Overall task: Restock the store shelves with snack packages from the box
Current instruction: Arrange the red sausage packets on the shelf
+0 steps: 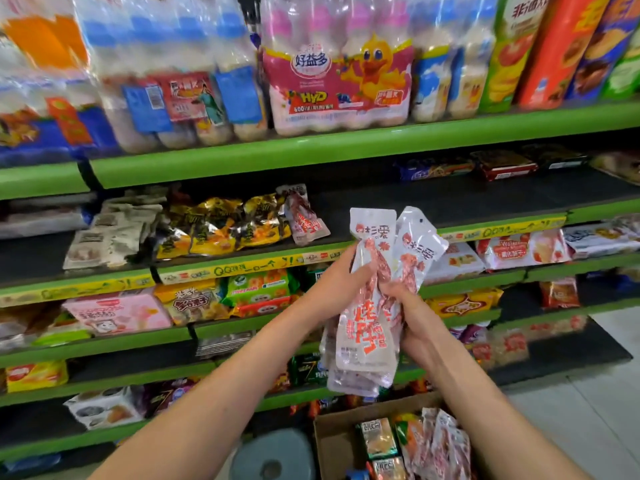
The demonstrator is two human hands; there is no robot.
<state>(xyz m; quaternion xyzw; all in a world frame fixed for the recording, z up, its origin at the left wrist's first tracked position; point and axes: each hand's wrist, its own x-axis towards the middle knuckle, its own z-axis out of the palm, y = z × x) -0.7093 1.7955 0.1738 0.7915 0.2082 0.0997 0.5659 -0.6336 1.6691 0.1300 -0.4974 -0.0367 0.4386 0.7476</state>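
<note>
While gripped at centre before the green shelves (pixel 346 147): white-and-red snack packages (pixel 367 306), fingers of left hand (pixel 337 275) and right hand (pixel 412 317) curled round them. At 12 o'clock, "HYD" bottle pack (pixel 337 88). At 6 o'clock, box (pixel 332 445).

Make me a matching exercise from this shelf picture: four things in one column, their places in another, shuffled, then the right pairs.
Things:
1. white-and-red snack packets
2. cardboard box
3. pink duck-print bottle pack
4. gold-and-black snack bags

Places:
A. top shelf
B. held in both hands
C. on the floor below the arms
D. second shelf, left of centre

Pairs: 1-B, 2-C, 3-A, 4-D
</note>
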